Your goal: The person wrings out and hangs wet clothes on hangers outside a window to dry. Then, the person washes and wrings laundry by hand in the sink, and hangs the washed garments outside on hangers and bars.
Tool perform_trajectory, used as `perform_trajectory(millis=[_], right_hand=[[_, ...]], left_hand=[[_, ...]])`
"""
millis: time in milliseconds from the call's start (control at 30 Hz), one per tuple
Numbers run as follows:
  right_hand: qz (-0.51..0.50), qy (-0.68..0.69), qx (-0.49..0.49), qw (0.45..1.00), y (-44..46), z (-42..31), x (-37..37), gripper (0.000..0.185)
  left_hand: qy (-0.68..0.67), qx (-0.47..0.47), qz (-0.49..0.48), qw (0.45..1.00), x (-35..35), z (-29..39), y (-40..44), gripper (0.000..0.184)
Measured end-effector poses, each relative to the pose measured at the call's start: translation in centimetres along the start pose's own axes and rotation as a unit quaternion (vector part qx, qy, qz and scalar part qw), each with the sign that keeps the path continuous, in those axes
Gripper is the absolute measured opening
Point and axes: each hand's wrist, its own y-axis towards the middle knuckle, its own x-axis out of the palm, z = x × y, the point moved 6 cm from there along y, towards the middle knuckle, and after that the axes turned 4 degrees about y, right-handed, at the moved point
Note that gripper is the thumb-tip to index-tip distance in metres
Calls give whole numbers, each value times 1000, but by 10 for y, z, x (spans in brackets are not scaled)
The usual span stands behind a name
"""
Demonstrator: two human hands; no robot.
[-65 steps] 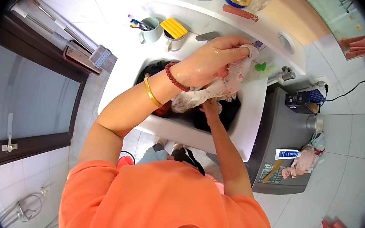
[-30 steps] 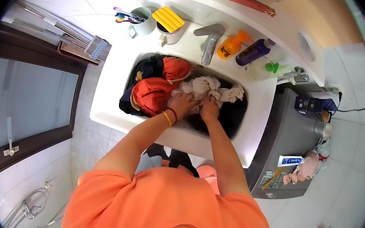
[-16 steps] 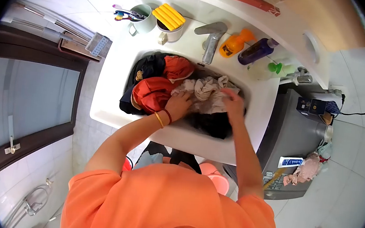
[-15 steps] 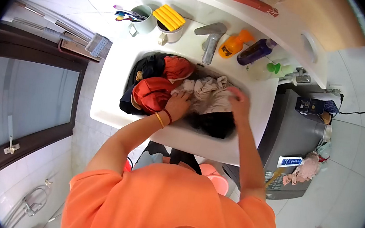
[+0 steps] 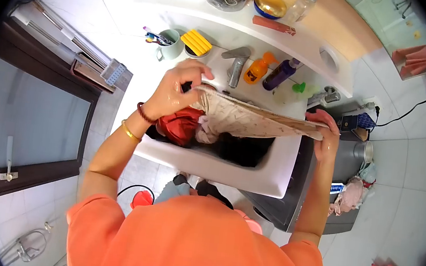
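Pale patterned cloth hung above the sink | long axis ran crosswise, hand to hand | left hand: grip pinched its left end | right hand: grip held its right end | neither hand was nearer

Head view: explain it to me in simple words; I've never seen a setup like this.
There is no machine here, only a person working with two bare hands. The camera sits on that person's head, looking forward and down, so the orange shirt at the bottom is the wearer's own.

The left hand and right hand each grip an end of a pale cloth, stretching it above the sink. Red cloth and dark cloth lie in the basin.

Along the sink's far edge stand a cup of toothbrushes, a tap, an orange bottle and a purple bottle.
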Motion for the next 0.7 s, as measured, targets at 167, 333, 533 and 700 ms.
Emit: perform_trajectory(millis=[167,333,533,700], right_hand=[[-26,454,188,870,15,172,69,44],[109,460,209,856,-17,249,99,37],[131,434,241,858,-10,261,120,40],[159,394,286,859,-5,236,144,41]], left_hand=[[-655,-367,112,651,144,-110,-62,36],[-169,-286,-35,942,206,-68,-88,27],[147,-257,-42,954,217,-41,-57,32],[131,-340,35,931,200,-101,-41,30]])
